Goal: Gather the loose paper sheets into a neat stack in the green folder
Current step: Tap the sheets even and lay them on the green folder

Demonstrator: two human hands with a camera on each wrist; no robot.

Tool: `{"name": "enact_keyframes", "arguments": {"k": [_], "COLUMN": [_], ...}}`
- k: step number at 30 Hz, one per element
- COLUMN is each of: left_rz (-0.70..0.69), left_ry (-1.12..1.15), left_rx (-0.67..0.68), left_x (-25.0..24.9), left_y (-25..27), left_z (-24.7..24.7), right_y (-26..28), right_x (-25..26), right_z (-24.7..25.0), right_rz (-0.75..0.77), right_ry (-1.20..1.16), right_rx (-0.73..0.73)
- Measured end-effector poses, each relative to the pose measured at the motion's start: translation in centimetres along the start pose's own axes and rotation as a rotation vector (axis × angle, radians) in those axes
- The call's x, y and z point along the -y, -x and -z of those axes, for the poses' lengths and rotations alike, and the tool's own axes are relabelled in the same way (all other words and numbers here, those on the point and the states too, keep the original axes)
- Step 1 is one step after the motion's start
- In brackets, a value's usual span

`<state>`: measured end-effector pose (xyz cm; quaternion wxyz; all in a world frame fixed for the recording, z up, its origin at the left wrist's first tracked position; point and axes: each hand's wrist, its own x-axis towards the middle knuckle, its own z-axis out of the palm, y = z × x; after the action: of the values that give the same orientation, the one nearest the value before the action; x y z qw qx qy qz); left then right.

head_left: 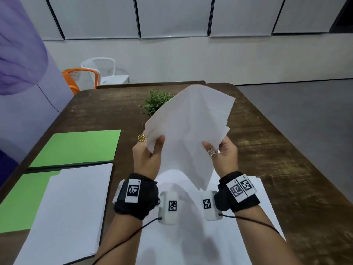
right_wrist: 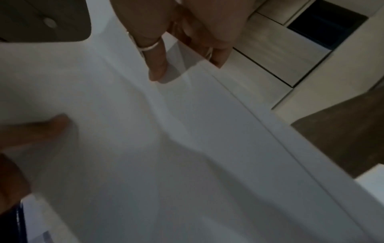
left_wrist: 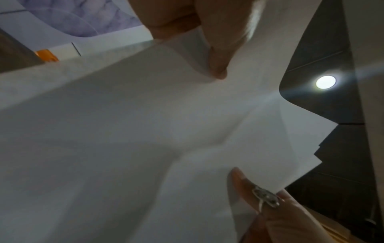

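Both hands hold up a bundle of white paper sheets [head_left: 191, 134] above the brown table [head_left: 267, 150]; its edges are fanned and uneven. My left hand [head_left: 152, 147] pinches the bundle's lower left corner, thumb on top. My right hand [head_left: 217, 148] pinches the right side, thumb with a ring on top. The wrist views show the sheets [left_wrist: 145, 131] [right_wrist: 187, 148] from below. The green folder [head_left: 76, 148] lies open at the left, and a stack of paper [head_left: 72, 211] rests on its near half. More loose sheets [head_left: 191, 236] lie on the table under my wrists.
A small green plant [head_left: 156, 101] stands at mid-table behind the raised sheets. An orange chair [head_left: 80, 77] and a white chair [head_left: 103, 67] stand beyond the far left corner. Bare tabletop runs along the right side.
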<state>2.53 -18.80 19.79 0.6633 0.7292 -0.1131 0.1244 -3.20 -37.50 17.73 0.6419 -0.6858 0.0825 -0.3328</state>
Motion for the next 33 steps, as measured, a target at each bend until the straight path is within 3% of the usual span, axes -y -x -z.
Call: {"name": "enact_keyframes", "arguments": {"k": [2,7,11,16,23,29,33], "left_rz": [-0.053,-0.258,-0.248,-0.209,0.071,0.098,0.212], "left_ry": [-0.032,-0.090,-0.137,0.049,-0.003,0.122,0.136], "left_rx": [-0.050,-0.053,-0.119,-0.183,0.001,-0.112,-0.078], "left_x": [-0.8,0.8,1.9,1.1,5.0,4.2,6.3], "left_y": [0.7,1.6,2.0,1.1,0.1,-1.2,-0.8], "left_z": [-0.5,-0.3,-1.0,-1.1,0.1,0.1,1.2], "right_y": [0.3,1.2,1.5,0.5,0.1,-1.3,-2.0], "right_x": [0.1,-1.1,-2.2,-1.6,-3.4,-1.8,-2.5], "right_z": [-0.2,0.1,-0.3,-0.9,0.2,0.3,1.9], "right_rz": [0.017,-0.140,-0.185,-0.118,-0.255,-0.230,-0.286], "right_ry": [0.028,0.048,0.095,0.011,0.098,-0.010,-0.126], "right_rx": [-0.006,0.026,0.047,-0.015,0.112,0.004,0.161]}}
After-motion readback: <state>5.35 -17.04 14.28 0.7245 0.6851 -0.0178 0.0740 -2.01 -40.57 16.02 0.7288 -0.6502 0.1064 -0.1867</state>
